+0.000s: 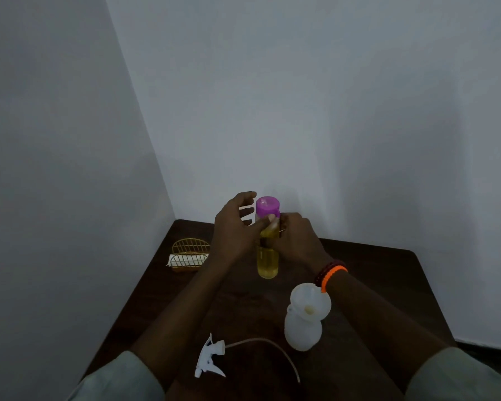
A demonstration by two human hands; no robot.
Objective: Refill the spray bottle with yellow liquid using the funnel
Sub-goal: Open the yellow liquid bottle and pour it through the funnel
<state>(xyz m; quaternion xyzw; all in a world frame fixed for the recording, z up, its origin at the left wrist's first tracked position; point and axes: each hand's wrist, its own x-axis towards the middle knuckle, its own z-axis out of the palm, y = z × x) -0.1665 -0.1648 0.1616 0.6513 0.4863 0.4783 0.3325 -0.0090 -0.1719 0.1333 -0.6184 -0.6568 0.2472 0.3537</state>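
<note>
The white spray bottle point(302, 328) stands on the dark bench point(388, 264) with the white funnel point(310, 303) sitting in its neck. At 12 o'clock from it stands a bottle of yellow liquid point(268, 261) with a purple cap point(268, 206): the right hand point(297, 241) grasps its body, and the left hand point(235, 230) touches it with released, spread fingers. The spray head point(210, 357) with its tube lies at 8 o'clock from the spray bottle, and a gold wire rack point(189, 256) stands at 10 o'clock.
</note>
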